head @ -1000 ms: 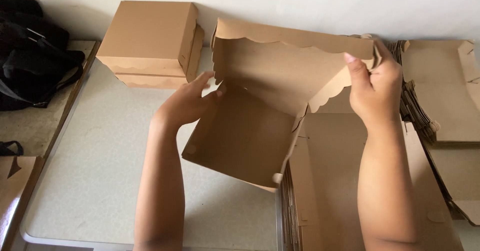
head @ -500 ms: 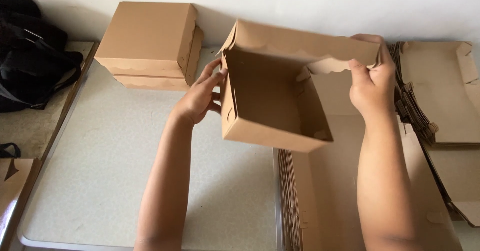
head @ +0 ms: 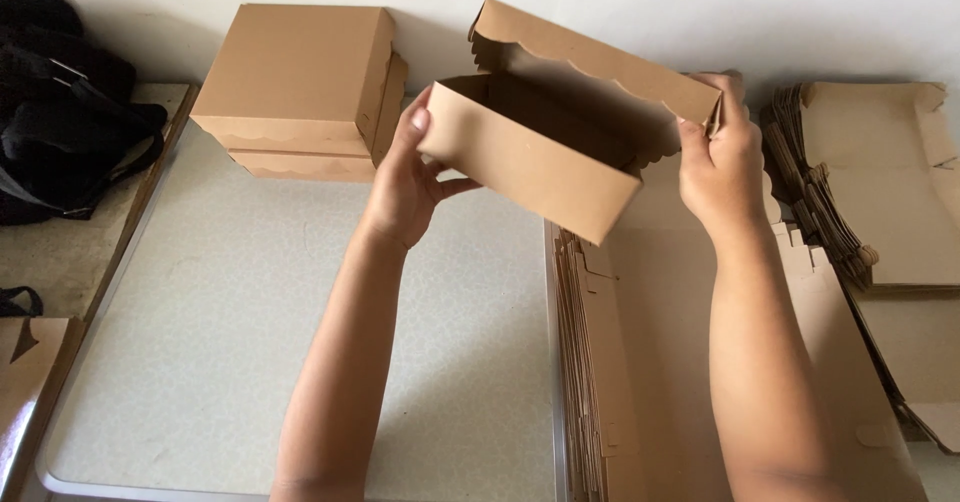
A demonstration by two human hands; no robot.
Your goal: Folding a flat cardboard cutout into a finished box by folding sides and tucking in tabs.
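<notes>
Above the grey table (head: pixel 250 362), an open brown cardboard box (head: pixel 530 167) is being held in the air, tilted, with its scalloped lid (head: pixel 590 57) standing open toward the wall. Its near left corner is being gripped by the left hand (head: pixel 405 182), thumb on the outer wall and fingers curled beneath, while its right end is being pinched by the right hand (head: pixel 720 157) at the lid's edge. A stack of flat box blanks (head: pixel 640 362) is lying just below, and two closed boxes (head: pixel 300 87) are sitting stacked at the table's far left.
</notes>
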